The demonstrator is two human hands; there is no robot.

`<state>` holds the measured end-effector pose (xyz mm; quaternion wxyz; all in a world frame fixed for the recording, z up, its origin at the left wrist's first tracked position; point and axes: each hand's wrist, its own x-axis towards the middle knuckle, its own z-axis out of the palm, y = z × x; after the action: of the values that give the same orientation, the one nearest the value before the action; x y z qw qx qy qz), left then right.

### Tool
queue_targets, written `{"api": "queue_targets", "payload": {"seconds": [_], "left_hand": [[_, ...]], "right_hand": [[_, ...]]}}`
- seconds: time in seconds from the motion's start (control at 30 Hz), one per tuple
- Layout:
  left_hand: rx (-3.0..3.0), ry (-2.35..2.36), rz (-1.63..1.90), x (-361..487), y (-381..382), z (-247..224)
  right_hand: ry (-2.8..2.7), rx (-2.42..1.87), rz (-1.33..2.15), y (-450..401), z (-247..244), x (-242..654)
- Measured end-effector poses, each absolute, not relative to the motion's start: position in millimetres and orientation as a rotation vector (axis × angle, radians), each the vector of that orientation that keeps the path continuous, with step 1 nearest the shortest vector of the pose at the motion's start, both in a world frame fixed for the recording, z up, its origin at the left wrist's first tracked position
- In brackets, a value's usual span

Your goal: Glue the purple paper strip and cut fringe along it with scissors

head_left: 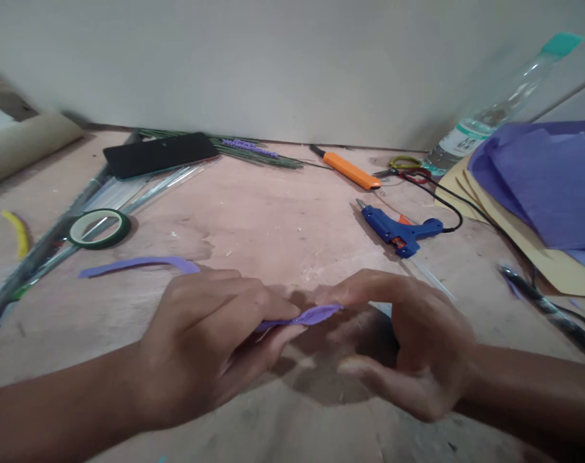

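Observation:
My left hand [210,341] is closed, pinching a narrow purple petal-shaped piece [318,314] between thumb and fingers. The piece looks folded lengthwise, and its pointed end sticks out to the right; the rest lies hidden in the grip. My right hand [408,341] is curved with thumb and fingers spread apart. Its upper fingertips are close to the pointed end, and I cannot tell whether they touch it. Behind my left hand lies a curved purple strip [138,264], flat on the table.
A blue glue gun [401,228], an orange cutter [352,170], scissors [403,168] and a tilted bottle [495,116] stand or lie behind right. Purple sheets [553,186] are at right. Green tape [100,228], a black phone [159,155] and green stems [268,156] lie behind left.

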<state>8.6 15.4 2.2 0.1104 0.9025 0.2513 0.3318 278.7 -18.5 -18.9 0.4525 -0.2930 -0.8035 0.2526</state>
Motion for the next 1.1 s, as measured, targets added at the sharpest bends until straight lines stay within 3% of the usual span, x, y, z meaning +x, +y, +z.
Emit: {"api": "queue_targets", "payload": {"seconds": [0.3,0.57,1.1], "left_hand": [[2.628,0.743,0.98,13,15,0],[2.581,0.655,0.941,15,15,-8],[2.565,0.613,0.897,15,9,-7]], "right_hand": [[-1.517,-0.715,0.597,0,-21,283],[-1.808,-0.918,0.677,-6,-11,286],[-2.216,-0.677,0.441,-13,-14,278]]}}
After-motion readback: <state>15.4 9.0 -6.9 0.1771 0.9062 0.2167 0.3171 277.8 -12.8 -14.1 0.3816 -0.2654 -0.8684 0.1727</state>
